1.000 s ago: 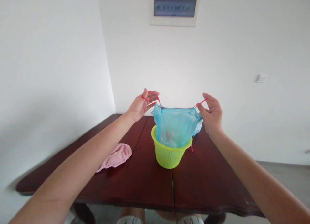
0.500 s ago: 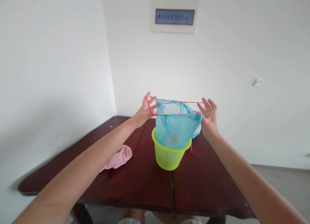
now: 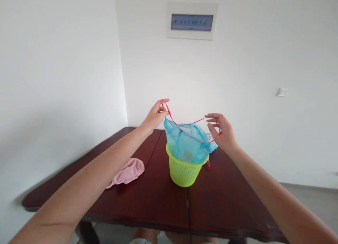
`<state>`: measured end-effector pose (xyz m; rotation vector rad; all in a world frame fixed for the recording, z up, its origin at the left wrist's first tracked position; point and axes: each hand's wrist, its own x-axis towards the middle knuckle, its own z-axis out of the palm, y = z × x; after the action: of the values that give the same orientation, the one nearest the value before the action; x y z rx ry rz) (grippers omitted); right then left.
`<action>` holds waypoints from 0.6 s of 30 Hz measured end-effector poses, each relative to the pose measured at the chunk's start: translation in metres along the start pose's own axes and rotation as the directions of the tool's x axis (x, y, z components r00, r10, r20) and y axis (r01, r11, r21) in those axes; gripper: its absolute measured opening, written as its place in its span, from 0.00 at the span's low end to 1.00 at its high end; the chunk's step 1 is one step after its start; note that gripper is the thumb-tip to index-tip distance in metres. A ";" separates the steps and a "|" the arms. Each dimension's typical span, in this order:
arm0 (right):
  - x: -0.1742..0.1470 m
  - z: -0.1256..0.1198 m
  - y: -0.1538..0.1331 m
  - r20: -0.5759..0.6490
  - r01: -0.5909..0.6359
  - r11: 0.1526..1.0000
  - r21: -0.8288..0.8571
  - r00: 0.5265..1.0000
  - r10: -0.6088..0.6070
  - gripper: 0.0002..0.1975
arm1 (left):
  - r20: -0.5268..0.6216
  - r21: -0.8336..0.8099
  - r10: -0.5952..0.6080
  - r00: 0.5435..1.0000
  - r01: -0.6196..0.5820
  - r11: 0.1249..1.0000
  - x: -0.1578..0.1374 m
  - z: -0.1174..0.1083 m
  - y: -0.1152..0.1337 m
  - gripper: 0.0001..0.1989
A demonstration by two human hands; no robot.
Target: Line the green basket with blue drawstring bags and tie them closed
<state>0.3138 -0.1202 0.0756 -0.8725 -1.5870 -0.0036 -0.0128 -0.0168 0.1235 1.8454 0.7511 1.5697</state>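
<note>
Drawstring (image 3: 169, 112) has gone slack between my hands: half a second ago its two sides ran nearly straight across above the yellow-green basket (image 3: 185, 173), and now it droops. The blue bag (image 3: 183, 145) has sunk with it; its lower part sits inside the basket, and its top stands crumpled above the rim. The mouth was stretched into a wide loop and is now softer and uneven, so I judge that neither hand is spreading it firmly any more.

My left hand (image 3: 155, 116), above and left of the basket, has the drawstring hooked over the fingers, with thumb and fingertips close to each other; I cannot tell whether they actually pinch it. My right hand (image 3: 224, 133), above and right of the basket, has come to sit lower than my left. Its thumb and fingers stand apart with the drawstring passing round them, so I take this side to be hooked rather than clamped.

The basket stands upright on the dark red table (image 3: 158, 205), as it did then. A pink cloth (image 3: 130, 170) lies left of it, and some pale-blue plastic (image 3: 213, 146) shows behind its right side; whether that belongs to the bag I cannot tell.
</note>
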 end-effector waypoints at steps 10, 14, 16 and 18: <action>0.072 -0.002 -0.050 0.097 -0.074 0.982 0.174 0.994 0.057 0.24 | 0.140 0.165 0.370 0.918 -0.390 0.906 0.016 0.023 0.081 0.26; 0.092 -0.001 -0.074 0.311 -0.203 0.965 0.165 0.939 0.145 0.27 | 0.145 -0.110 0.281 0.949 -0.267 0.957 0.024 0.043 0.093 0.27; 0.097 -0.001 -0.083 0.339 -0.252 0.957 0.146 0.921 0.191 0.28 | 0.192 -0.320 0.188 0.963 -0.120 0.940 0.026 0.051 0.096 0.24; 0.099 -0.004 -0.091 0.336 -0.268 0.953 0.142 0.918 0.208 0.28 | 0.250 -0.424 0.106 0.962 0.011 0.906 0.023 0.056 0.098 0.22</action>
<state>0.2742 -0.1352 0.2032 -0.9483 -1.7343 0.4753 0.0502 -0.0691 0.2051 1.7067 0.2181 1.3427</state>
